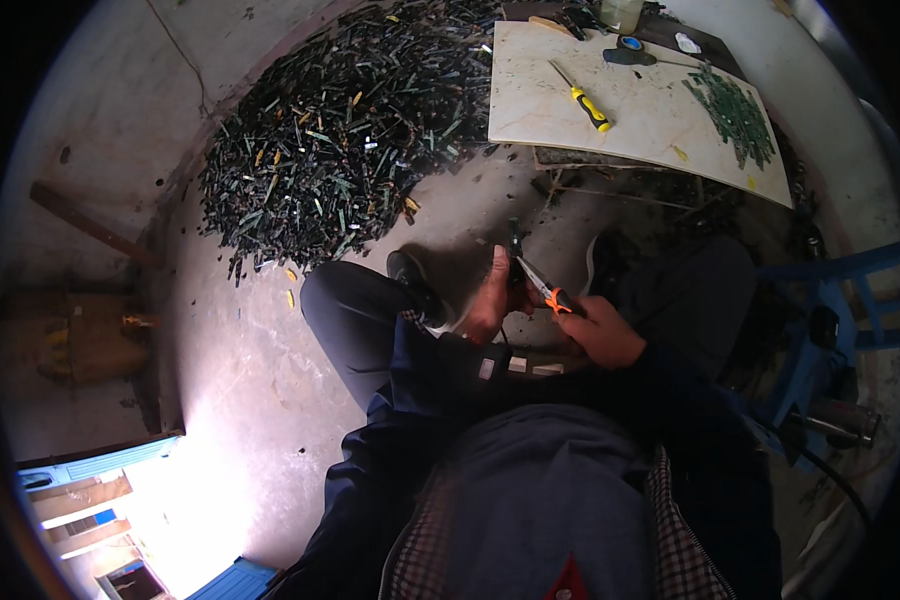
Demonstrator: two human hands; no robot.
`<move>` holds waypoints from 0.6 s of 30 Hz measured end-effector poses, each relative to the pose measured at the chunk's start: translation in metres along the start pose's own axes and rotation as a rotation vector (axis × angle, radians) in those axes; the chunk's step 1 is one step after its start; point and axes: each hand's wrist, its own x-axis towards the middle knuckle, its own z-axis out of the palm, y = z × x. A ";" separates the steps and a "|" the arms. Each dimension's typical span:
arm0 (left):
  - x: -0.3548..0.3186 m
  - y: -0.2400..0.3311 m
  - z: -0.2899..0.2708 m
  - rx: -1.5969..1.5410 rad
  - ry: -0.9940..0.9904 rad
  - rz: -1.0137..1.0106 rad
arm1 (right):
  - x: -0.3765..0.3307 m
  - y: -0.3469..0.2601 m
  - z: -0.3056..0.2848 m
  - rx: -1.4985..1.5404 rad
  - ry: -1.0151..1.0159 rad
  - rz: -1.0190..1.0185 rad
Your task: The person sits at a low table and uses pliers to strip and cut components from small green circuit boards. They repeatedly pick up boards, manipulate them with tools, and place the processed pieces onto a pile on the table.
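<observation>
Between my knees, my left hand (487, 303) is closed round a small dark strip (515, 238) that stands up past the thumb. My right hand (610, 334) grips long-nose pliers (558, 297) with orange and black handles. The pliers' metal jaws point up and left, to the strip just beside my left thumb. Whether the tips touch the strip I cannot tell. The lower part of the strip is hidden by my left fingers.
A big heap of dark strips (340, 130) covers the floor ahead on the left. At the far right, a low pale-topped table (530, 110) bears a yellow-black screwdriver (590, 108) and a pile of green strips (732, 115). A blue chair (820, 300) stands to my right.
</observation>
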 end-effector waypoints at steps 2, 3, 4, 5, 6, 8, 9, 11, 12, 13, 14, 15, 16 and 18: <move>0.000 -0.004 -0.010 0.075 0.013 0.014 | 0.002 -0.004 -0.002 -0.186 0.020 -0.091; 0.000 -0.006 -0.014 0.113 0.020 0.021 | 0.000 -0.009 -0.005 -0.233 0.023 -0.104; 0.000 -0.007 -0.015 0.118 0.043 0.010 | -0.003 -0.016 -0.008 -0.282 0.030 -0.116; 0.000 -0.009 -0.015 0.123 0.068 0.000 | -0.003 -0.020 -0.010 -0.337 0.041 -0.161; 0.000 -0.010 -0.016 0.129 0.094 -0.010 | -0.002 -0.022 -0.011 -0.392 0.051 -0.206; 0.001 -0.005 -0.012 0.154 0.119 -0.025 | -0.004 -0.027 -0.016 -0.519 0.078 -0.233; 0.001 -0.002 -0.010 0.167 0.132 -0.032 | -0.004 -0.030 -0.018 -0.590 0.086 -0.218; 0.003 -0.003 -0.018 0.138 0.093 0.009 | -0.004 -0.031 -0.016 -0.710 0.100 -0.195; 0.003 -0.004 -0.022 0.123 0.073 0.030 | -0.003 -0.031 -0.013 -0.761 0.111 -0.185; 0.004 -0.001 -0.020 0.087 0.100 -0.008 | -0.002 -0.030 -0.012 -0.812 0.125 -0.171; 0.005 0.003 -0.017 0.052 0.128 -0.046 | -0.002 -0.027 -0.010 -0.850 0.133 -0.189; 0.005 0.006 -0.016 0.016 0.155 -0.084 | 0.000 -0.023 -0.008 -0.887 0.141 -0.208; 0.007 0.004 -0.019 -0.016 0.158 -0.087 | 0.001 -0.021 -0.006 -0.924 0.145 -0.228; 0.012 -0.004 -0.027 -0.080 0.163 -0.093 | -0.001 -0.024 -0.003 -0.988 0.164 -0.221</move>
